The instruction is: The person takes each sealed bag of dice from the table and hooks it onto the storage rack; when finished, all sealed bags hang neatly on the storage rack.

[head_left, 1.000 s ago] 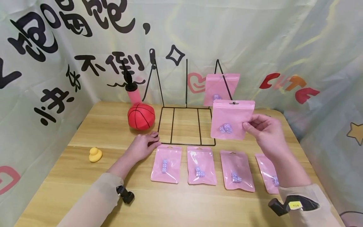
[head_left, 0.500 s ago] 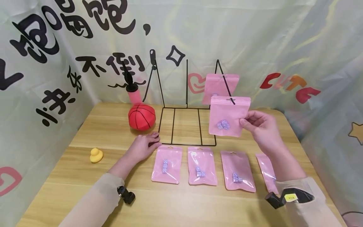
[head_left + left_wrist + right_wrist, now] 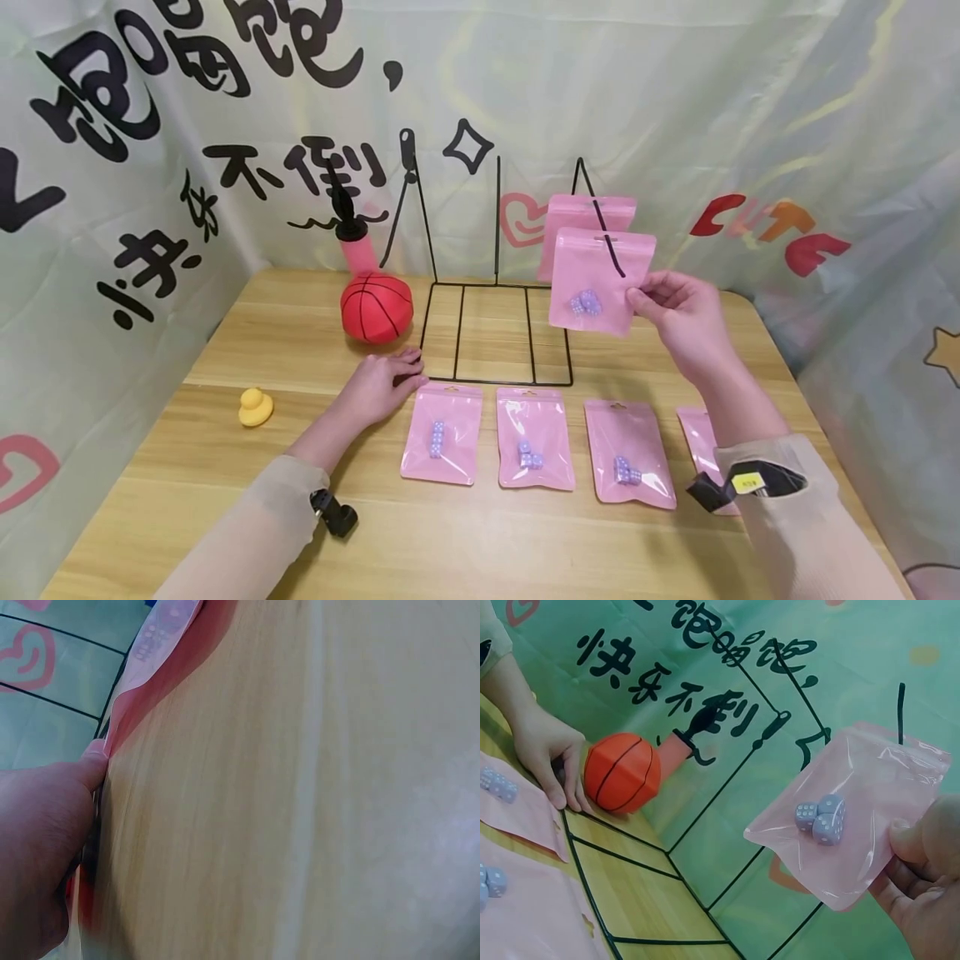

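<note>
Head view, right fingers (image 3: 643,293) pinch pink bag (image 3: 600,282) by wire rack (image 3: 495,333), basketball (image 3: 376,307) left

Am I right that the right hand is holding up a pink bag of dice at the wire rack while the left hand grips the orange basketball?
Not quite. The right hand does hold the pink bag at the wire rack, but the left hand rests on the table at the rack's front corner, apart from the basketball. The head view shows it.

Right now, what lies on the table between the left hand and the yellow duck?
Nothing: in the head view the stretch of wooden table between the left hand and the yellow duck is bare wood. The basketball sits farther back, off that line.
</note>
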The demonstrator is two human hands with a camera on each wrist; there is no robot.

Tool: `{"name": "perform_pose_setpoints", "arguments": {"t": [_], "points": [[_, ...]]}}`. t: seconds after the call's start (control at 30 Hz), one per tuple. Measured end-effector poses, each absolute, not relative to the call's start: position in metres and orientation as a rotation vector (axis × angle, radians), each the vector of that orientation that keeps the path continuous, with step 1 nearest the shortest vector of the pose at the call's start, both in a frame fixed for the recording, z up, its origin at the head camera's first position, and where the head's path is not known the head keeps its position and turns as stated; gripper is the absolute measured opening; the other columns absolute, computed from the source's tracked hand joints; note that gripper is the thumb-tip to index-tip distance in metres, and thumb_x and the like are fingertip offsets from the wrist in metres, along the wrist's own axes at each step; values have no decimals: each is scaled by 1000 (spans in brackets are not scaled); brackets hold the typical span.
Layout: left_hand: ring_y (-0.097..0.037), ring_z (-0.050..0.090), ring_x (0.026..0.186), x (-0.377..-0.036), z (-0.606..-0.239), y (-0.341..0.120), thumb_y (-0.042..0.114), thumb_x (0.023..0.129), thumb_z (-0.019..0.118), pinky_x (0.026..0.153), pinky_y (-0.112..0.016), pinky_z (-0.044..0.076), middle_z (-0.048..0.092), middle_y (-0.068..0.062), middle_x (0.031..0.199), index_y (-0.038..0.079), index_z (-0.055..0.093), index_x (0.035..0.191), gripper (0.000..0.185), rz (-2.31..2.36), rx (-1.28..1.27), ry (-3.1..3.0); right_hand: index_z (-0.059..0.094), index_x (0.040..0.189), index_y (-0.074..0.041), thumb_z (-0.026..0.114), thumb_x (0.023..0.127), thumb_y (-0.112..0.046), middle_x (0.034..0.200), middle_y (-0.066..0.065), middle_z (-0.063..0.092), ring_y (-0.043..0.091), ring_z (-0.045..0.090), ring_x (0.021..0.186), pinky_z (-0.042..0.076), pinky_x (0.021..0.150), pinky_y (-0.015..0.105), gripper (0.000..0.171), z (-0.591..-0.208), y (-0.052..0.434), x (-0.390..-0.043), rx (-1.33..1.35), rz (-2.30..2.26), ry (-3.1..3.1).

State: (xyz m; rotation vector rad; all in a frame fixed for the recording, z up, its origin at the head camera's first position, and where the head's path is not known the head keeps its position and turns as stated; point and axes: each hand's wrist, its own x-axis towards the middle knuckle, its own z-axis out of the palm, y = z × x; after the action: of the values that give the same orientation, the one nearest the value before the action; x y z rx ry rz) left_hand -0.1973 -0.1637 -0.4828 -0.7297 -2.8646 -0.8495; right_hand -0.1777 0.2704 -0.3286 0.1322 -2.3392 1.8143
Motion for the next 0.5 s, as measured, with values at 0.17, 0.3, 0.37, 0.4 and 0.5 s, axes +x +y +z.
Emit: {"name": "perform_pose_setpoints", "arguments": {"t": [0.17,0.3,0.37,0.4,0.5], "points": [[-30,55,139,-198,-484,-164,27,100,78,118,-47,41,64,-15,143,4,76,127,35,-854,-732,-2869,69,112,9,76,100,-15,92,-2,75,14,67,84,57,76,19,27,-328,268,-184,94,1795,-2329],[-30,54,140,-199,-484,-163,27,101,77,118,-46,41,63,-14,143,4,76,128,36,-861,-739,-2875,68,112,10,75,100,-10,90,-3,75,12,69,83,58,77,18,24,-327,268,-186,87,1825,-2296],[-30,54,140,-199,-484,-163,27,101,77,118,-46,41,63,-15,143,4,76,128,35,-866,-738,-2875,68,111,11,75,100,-9,90,-3,75,11,71,83,58,78,18,24,-327,268,-186,85,1832,-2286],[-29,54,140,-200,-484,-163,26,101,77,118,-45,41,63,-15,143,4,76,128,35,-869,-735,-2875,68,112,10,76,100,-9,91,-3,75,11,72,84,58,78,18,24,-326,269,-187,85,1830,-2286],[-30,54,140,-199,-484,-165,26,100,77,118,-46,41,63,-15,143,3,76,127,35,-865,-733,-2873,71,112,8,77,99,-11,92,-3,77,11,74,85,57,80,17,24,-327,271,-188,88,1807,-2295]]}}
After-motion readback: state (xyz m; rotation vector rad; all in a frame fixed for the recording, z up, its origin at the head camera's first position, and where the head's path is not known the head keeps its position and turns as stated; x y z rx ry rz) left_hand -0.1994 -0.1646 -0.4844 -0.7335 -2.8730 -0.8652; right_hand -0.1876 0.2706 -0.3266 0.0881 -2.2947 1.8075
